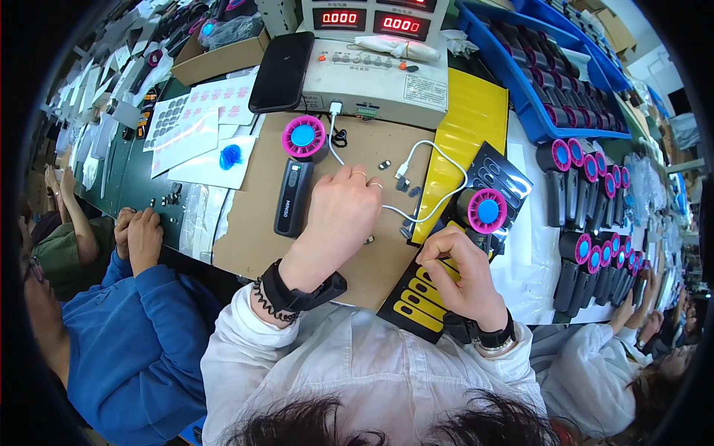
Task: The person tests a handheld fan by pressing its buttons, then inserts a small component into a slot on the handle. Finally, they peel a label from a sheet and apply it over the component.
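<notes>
A black handheld fan with a pink head (476, 215) lies right of centre on the desk (245, 238), a white cable (439, 160) running to it from the grey tester (372, 70) far behind. The right hand (461, 279) pinches a yellow label (435, 271) off a black sheet (416, 301), grip closed on it. The left hand (338, 215) rests fingers-down on the cardboard mat, holding nothing I can tell. 1 more fan (297, 175) lies to its left; many finished-looking fans (587, 215) fill the right side.

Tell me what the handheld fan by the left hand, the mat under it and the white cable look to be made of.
Handheld fan: likely moulded plastic, a black body with a slight sheen and a pink ring around a blue hub. Mat: looks like matte brown cardboard, flat with cut edges. White cable: probably rubbery plastic sheathing, smooth and loosely curved. The left hand rests on the mat.
</notes>
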`<state>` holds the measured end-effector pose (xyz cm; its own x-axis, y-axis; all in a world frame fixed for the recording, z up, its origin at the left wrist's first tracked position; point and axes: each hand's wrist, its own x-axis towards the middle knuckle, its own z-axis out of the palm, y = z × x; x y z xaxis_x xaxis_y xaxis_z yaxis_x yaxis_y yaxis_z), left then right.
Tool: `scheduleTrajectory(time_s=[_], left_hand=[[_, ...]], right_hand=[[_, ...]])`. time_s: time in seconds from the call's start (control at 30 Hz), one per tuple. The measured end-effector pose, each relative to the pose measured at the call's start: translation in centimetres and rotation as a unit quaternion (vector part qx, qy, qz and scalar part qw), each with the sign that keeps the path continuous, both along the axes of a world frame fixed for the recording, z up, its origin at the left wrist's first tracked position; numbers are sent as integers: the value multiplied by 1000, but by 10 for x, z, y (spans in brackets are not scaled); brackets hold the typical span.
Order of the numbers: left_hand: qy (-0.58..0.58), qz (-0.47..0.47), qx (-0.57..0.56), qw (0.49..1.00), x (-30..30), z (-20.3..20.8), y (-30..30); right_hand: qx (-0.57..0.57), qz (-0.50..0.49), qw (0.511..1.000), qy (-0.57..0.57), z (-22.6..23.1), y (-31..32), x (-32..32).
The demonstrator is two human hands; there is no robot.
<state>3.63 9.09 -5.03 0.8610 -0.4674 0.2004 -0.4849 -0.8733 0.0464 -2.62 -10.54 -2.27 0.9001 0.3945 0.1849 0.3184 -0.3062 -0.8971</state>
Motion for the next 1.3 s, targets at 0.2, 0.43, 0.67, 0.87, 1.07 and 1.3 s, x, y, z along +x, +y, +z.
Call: scheduleTrajectory(time_s=[0.2,0.43,0.67,0.87,1.07,1.3], left_hand=[[6,-50,24,998,5,-9,0],[128,36,-140,981,-40,19,15],[163,50,-194,966,-47,3,12],[197,29,-180,963,-45,-4,7],[209,29,-145,967,-44,-2,-1],[207,36,-123,970,-49,1,-1]], right_hand=[[17,-11,1000,-7,-4,-9,-2],[21,-28,999,33,-11,-20,-6],[27,-16,998,59,-16,-17,-7],[17,-13,997,70,-14,-17,-8],[16,-6,997,72,-18,-16,-9],[23,-9,997,78,-20,-13,-9]])
